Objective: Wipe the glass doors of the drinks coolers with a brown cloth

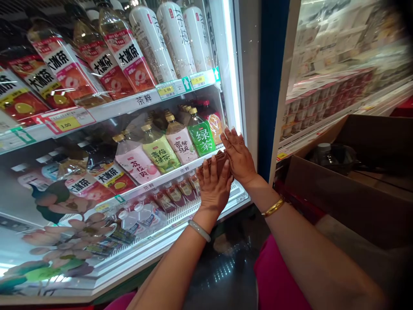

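Open left hand (213,185) presses folded brown cloth (220,160) beside open right hand (239,156). Three yellow tags (65,125) read "3.00"; one green-labelled bottle (201,134), "绿茶."

A long, bright white light strip (234,56) glows at the upper centre-right of the frame, left of a flat, dark blue upright panel (272,64). A lit, beige-framed display case (278,129) fills the upper right; dark, glossy floor (222,258) shows at lower centre.
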`<state>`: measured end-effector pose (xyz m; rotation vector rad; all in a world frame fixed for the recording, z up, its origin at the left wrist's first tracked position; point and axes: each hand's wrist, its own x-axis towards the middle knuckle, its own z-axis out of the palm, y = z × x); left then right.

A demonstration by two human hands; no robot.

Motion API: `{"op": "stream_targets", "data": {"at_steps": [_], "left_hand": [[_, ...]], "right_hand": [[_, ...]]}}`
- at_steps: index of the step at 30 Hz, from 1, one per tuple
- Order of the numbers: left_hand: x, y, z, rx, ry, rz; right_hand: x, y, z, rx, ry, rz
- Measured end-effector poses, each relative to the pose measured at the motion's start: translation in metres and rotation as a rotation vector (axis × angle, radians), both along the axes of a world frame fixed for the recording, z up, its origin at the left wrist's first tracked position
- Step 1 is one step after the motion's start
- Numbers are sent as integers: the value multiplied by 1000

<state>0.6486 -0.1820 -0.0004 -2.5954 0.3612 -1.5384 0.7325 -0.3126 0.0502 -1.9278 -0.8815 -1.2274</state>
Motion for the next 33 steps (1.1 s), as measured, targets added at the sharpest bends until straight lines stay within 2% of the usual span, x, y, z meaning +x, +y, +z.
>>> {"op": "stream_targets", "data": {"at_steps": [2,5,10,14,16,21,23,25,29,31,33], "left_hand": [[-1,5,-12,37,89,-4],[-2,14,-14,78,165,-27],[-6,22,11,141,20,-50],[-13,19,26,16,34,8],[-17,18,22,-5,52,33],[-21,25,-9,132,62,4],[-23,30,-13,153,100,-12],[-25,34,-3,132,118,-12],[-30,33,27,-19,62,52],[-30,31,31,-76,39,88],[-31,30,23,-79,23,86]], "right_hand": [[0,-1,-1,-14,21,3],[0,-3,-1,-15,7,4],[-4,-2,1,-2,-3,11],[-6,-1,4,-17,26,-9],[-7,0,4,-14,18,-13],[-7,2,3,-28,27,-8],[-9,4,4,-39,50,-9],[-11,5,6,-46,50,-1],[-16,9,9,-28,17,20],[-17,12,8,-34,2,31],[-19,17,3,-56,-17,36]]}}
